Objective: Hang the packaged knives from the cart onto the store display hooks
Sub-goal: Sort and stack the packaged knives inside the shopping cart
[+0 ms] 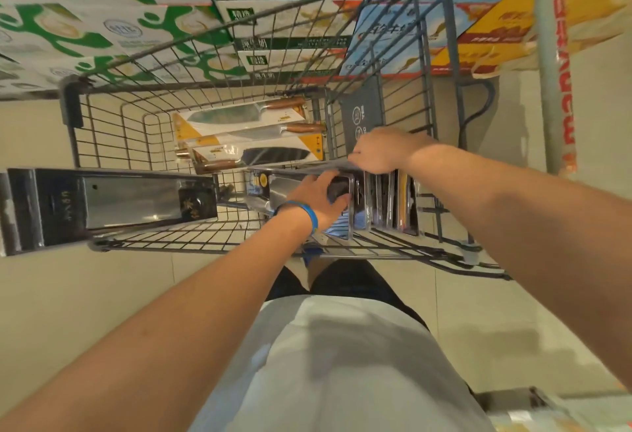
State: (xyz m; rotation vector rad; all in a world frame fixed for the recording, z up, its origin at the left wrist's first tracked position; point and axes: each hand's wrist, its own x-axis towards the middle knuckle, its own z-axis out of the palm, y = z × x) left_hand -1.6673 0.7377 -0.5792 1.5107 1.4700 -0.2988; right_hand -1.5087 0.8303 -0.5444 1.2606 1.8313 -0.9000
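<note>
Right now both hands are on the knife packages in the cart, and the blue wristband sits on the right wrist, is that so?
Not quite: the head view shows the blue wristband on the left wrist, not the right. Both the left hand and the right hand are on the knife packages in the cart, as you said.

Wire cart (72, 103) holds flat packaged knives (249, 130) and upright packs (390, 199).
</note>
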